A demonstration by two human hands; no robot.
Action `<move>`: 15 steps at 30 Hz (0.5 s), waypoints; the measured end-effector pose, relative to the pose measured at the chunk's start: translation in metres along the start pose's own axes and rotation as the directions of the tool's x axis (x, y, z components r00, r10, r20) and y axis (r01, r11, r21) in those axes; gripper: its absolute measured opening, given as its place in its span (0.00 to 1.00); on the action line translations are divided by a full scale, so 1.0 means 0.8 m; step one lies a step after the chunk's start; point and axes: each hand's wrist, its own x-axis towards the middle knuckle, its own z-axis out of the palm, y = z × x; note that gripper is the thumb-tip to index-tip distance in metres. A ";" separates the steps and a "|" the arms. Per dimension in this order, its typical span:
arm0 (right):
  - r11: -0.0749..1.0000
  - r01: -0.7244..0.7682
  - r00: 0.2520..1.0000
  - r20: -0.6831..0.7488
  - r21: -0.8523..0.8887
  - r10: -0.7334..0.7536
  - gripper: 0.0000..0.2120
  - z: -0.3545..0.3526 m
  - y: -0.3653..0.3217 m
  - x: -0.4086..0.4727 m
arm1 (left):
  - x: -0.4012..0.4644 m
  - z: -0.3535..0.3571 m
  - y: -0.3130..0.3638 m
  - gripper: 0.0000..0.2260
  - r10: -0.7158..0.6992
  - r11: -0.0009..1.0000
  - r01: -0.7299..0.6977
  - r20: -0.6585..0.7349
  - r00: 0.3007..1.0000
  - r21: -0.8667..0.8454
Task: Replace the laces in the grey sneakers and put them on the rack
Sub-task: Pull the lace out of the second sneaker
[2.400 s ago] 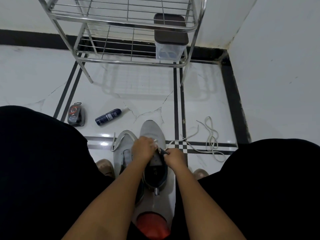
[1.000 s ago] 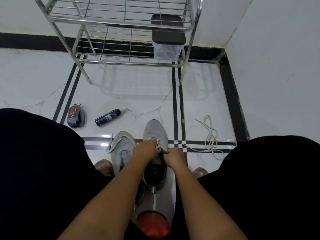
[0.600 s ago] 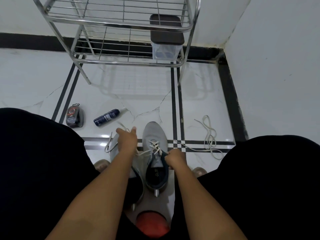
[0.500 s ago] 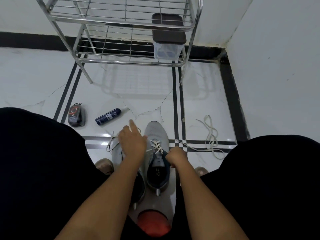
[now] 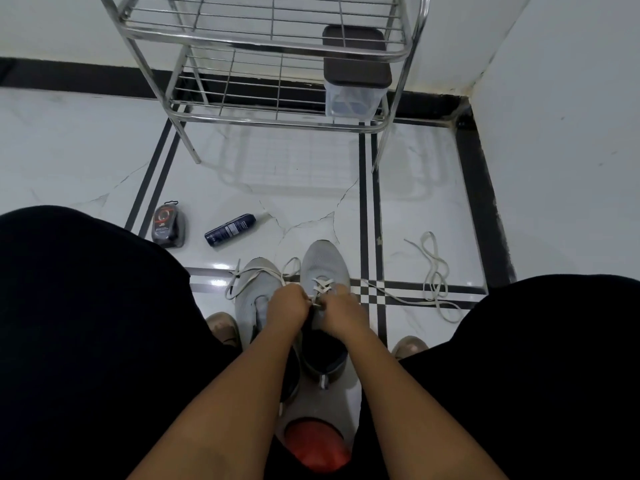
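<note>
Two grey sneakers stand side by side on the floor between my knees. The right sneaker (image 5: 323, 263) has a white lace (image 5: 321, 285) crossed through its front eyelets. My left hand (image 5: 287, 303) and my right hand (image 5: 337, 308) meet over its tongue, fingers curled, pinching the lace. The left sneaker (image 5: 254, 282) has a loose lace (image 5: 239, 284) draped over its toe. Another white lace (image 5: 433, 275) lies on the floor to the right. The steel rack (image 5: 277, 60) stands ahead by the wall.
A clear box with a dark lid (image 5: 355, 71) sits on the rack's lower shelf at the right. A shoe polish sponge (image 5: 168, 225) and a dark spray can (image 5: 230, 229) lie on the floor to the left. An orange-red object (image 5: 317, 445) is near my lap. A white wall (image 5: 561, 133) closes the right side.
My left hand, which had swung out to the left pulling the lace through, has come back to the right sneaker's tongue beside my right hand.
</note>
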 end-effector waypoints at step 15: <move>0.995 -0.096 0.985 -0.146 0.002 0.095 0.14 0.021 0.011 0.011 | 0.003 0.002 0.001 0.08 -0.025 0.993 0.024 -0.003 1.000 -0.114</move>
